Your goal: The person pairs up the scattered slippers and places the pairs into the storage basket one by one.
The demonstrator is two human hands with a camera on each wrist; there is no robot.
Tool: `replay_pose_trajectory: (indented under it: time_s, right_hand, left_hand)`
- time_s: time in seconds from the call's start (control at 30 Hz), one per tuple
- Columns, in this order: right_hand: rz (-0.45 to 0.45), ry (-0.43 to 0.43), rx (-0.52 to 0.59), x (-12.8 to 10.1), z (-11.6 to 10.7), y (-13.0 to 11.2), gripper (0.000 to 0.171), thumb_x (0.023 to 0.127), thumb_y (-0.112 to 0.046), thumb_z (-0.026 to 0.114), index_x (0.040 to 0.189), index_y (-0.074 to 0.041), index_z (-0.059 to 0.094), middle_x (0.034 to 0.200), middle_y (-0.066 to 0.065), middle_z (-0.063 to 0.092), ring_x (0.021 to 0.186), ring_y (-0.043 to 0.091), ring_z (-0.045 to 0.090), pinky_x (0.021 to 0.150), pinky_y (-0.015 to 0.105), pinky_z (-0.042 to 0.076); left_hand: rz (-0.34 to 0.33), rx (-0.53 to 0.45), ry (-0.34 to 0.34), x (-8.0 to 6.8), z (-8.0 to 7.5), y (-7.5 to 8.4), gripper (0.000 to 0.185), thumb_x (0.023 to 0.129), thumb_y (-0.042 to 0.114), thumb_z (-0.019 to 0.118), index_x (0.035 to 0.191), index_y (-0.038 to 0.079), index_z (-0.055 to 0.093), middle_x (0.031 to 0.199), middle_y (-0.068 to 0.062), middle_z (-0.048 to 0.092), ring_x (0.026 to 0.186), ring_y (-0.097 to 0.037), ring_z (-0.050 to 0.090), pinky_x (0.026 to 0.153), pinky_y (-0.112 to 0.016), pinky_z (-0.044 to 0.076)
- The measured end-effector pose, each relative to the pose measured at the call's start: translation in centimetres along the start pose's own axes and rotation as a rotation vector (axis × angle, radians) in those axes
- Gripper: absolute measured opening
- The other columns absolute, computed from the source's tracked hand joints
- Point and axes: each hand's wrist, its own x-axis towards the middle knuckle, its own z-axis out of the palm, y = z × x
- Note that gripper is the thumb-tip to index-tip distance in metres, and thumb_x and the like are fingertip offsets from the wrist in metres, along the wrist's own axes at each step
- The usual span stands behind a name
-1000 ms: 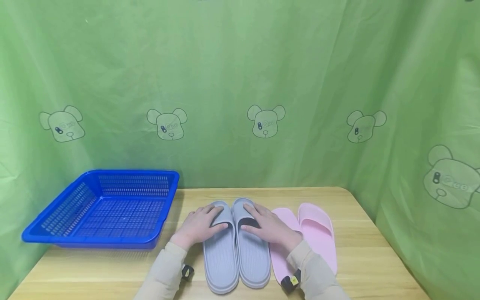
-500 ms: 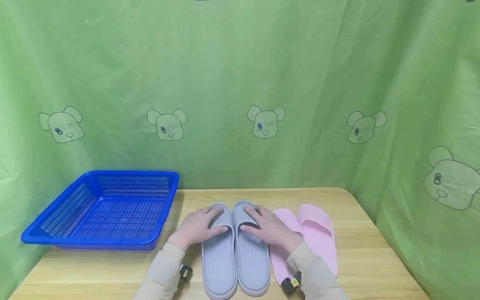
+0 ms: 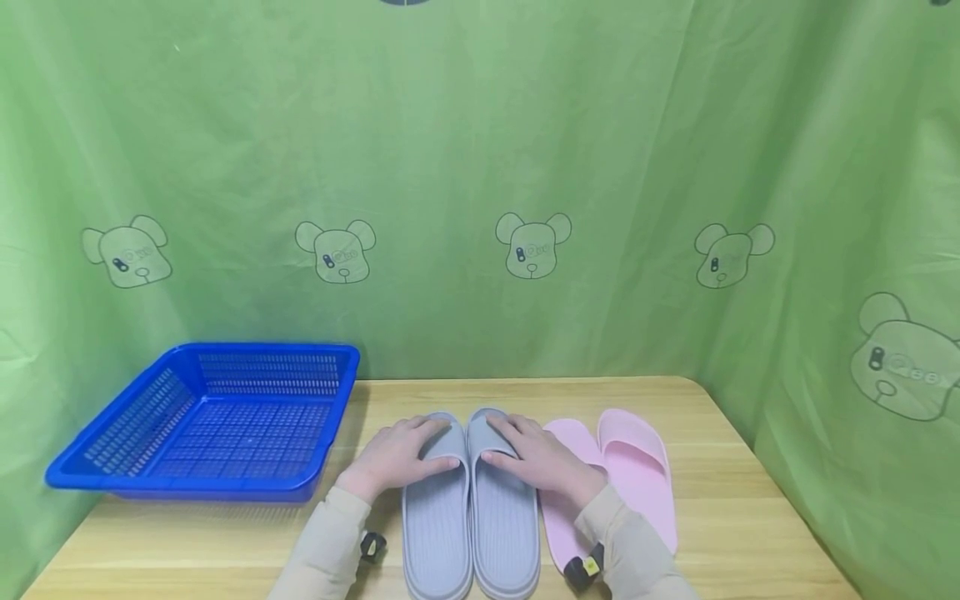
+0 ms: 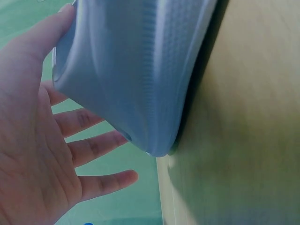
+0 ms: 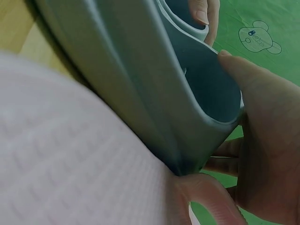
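Observation:
Two grey slippers lie side by side on the table, soles down and toes pointing away. My left hand (image 3: pixel 396 457) rests over the strap of the left grey slipper (image 3: pixel 437 533); its thumb is at the strap's opening edge. In the left wrist view the fingers of that hand (image 4: pixel 37 140) stretch out spread behind the slipper's toe end. My right hand (image 3: pixel 543 457) lies the same way on the right grey slipper (image 3: pixel 507 529). Its thumb (image 5: pixel 239 70) touches the strap's rim in the right wrist view, while the other fingers lie partly hidden along the outer side.
Two pink slippers stand to the right, one (image 3: pixel 558 508) partly under the right forearm, the other (image 3: pixel 633 475) beyond it. A blue plastic basket (image 3: pixel 330 442) stands at the left of the wooden table (image 3: pixel 735 500). Green curtain (image 3: pixel 435 150) encloses the back and sides.
Both grey slippers have slid slightly toward me, most of it in the first half second. My hands stay on the straps and have hardly shifted. The pink slippers and basket have not moved.

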Motion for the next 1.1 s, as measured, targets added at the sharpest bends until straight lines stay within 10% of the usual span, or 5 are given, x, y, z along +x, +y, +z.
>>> replay_pose_trajectory:
  time_s: [1.1]
  right_hand:
    - [-0.03, 0.042, 0.003, 0.1, -0.33, -0.37, 0.078, 0.088, -0.065, 0.054, 0.153, -0.03, 0.031, 0.141, 0.015, 0.051, 0.127, 0.034, 0.051, 0.103, 0.056, 0.044]
  left_hand:
    - [0.026, 0.035, 0.025, -0.08, -0.92, 0.31, 0.08, 0.078, 0.072, 0.061, 0.14, 0.023, 0.052, 0.136, -0.01, 0.06, 0.117, -0.032, 0.061, 0.096, -0.054, 0.05]
